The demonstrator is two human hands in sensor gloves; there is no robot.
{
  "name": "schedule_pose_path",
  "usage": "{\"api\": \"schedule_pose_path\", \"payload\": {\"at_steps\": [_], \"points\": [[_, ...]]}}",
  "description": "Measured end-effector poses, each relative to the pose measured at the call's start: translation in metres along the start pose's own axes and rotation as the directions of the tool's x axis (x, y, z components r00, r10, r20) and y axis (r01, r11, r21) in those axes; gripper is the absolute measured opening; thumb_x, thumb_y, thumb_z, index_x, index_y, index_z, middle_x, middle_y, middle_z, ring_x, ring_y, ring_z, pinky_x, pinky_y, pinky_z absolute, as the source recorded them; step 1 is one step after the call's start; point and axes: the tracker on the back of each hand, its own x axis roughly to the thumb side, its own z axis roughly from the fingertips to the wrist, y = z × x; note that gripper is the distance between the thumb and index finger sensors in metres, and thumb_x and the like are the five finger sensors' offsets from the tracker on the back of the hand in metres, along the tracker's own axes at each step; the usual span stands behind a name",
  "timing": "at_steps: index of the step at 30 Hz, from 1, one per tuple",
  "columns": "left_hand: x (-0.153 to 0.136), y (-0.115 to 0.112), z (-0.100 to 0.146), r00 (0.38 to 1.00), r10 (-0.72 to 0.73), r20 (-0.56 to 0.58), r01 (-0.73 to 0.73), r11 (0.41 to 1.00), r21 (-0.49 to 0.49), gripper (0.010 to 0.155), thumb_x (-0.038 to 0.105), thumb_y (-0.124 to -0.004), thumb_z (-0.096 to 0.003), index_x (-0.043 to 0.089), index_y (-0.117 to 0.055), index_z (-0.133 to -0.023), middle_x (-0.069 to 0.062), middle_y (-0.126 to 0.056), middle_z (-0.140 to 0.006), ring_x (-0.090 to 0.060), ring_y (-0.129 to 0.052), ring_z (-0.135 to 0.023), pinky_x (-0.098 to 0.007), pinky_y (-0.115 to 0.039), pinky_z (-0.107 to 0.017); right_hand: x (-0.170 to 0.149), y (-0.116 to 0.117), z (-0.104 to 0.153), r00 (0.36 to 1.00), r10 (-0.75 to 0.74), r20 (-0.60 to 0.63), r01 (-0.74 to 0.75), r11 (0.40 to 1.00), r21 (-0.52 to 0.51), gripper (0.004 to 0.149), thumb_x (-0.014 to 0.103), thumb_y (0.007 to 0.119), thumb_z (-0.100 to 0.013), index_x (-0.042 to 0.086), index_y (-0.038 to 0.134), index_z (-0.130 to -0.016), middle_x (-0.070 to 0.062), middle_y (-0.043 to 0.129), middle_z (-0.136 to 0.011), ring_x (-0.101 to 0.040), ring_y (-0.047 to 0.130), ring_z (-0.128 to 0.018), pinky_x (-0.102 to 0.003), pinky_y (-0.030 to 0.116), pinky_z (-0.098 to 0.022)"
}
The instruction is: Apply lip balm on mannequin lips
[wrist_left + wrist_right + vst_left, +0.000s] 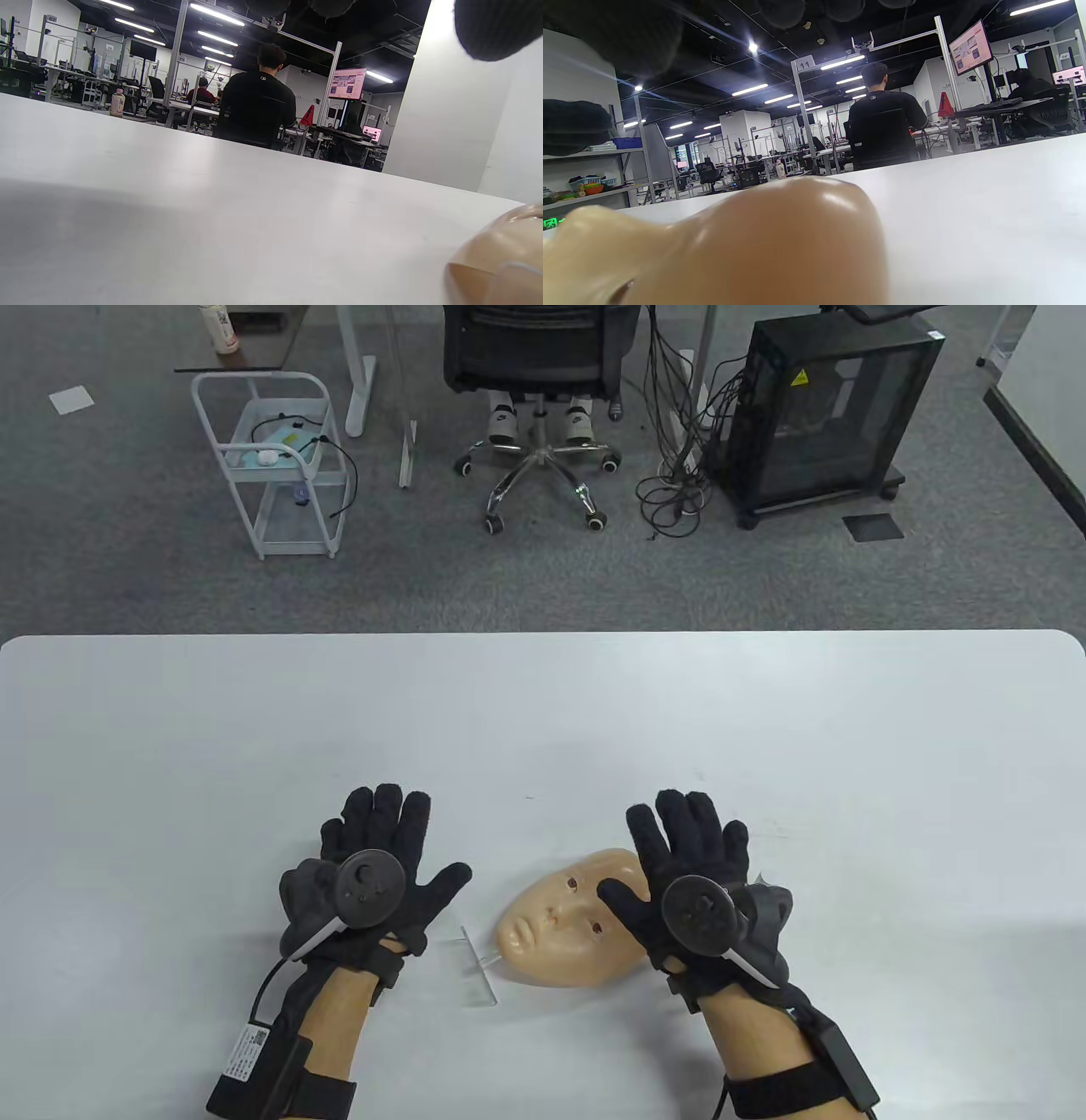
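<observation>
Both hands are lying spread and flat, palms down, gripping nothing. Left hand [373,869] is resting on the table [543,712], fingers splayed. Right hand [687,865] is equally splayed; its thumb is lying over the forehead side of the mannequin face [556,920], which sits just inside that thumb, chin pointing toward the left hand. A slim clear stick [477,965], probably the lip balm applicator, is lying between the two hands, touching or nearly touching the chin. It is looking light, thin and slippery: pinching mid-shaft seems best. The face is looking like a hollow, smooth shell, likely sliding unless steadied at the forehead.
</observation>
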Motion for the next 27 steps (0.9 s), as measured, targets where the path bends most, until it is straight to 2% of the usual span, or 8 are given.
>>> {"api": "schedule_pose_path", "payload": {"at_steps": [15,23,27], "points": [[0.006,-0.003,0.0,1.0,-0.017,-0.001,0.017,1.0,-0.023,0.091,0.078,-0.073,-0.0547,0.02,-0.037,-0.115,-0.02,-0.033,-0.12,-0.058,-0.028,-0.109,-0.077,-0.03,-0.069,-0.002,0.001,-0.001,0.999,-0.035,-0.025,0.036,0.999,0.02,0.089,0.072,0.083,-0.046,0.026,0.046,-0.112,-0.013,0.041,-0.121,-0.046,0.042,-0.109,-0.072,0.039,-0.069],[0.007,-0.004,0.0,1.0,-0.007,-0.003,0.007,0.999,-0.04,0.09,0.077,-0.073,-0.0549,0.02,-0.038,-0.115,-0.021,-0.034,-0.12,-0.058,-0.028,-0.109,-0.077,-0.03,-0.069,-0.013,0.016,-0.003,0.95,-0.233,-0.21,0.255,0.963,0.087,0.085,0.067,0.082,-0.048,0.018,0.051,-0.11,-0.02,0.057,-0.113,-0.049,0.063,-0.099,-0.067,0.054,-0.068],[0.008,-0.004,0.0,1.0,-0.001,0.001,0.001,0.999,-0.042,0.09,0.077,-0.073,-0.055,0.02,-0.038,-0.115,-0.021,-0.034,-0.12,-0.058,-0.029,-0.109,-0.076,-0.031,-0.069,-0.016,0.021,-0.006,0.954,-0.15,-0.258,0.173,0.983,0.067,0.083,0.067,0.082,-0.048,0.015,0.055,-0.108,-0.021,0.066,-0.108,-0.048,0.073,-0.092,-0.063,0.063,-0.065]]}}
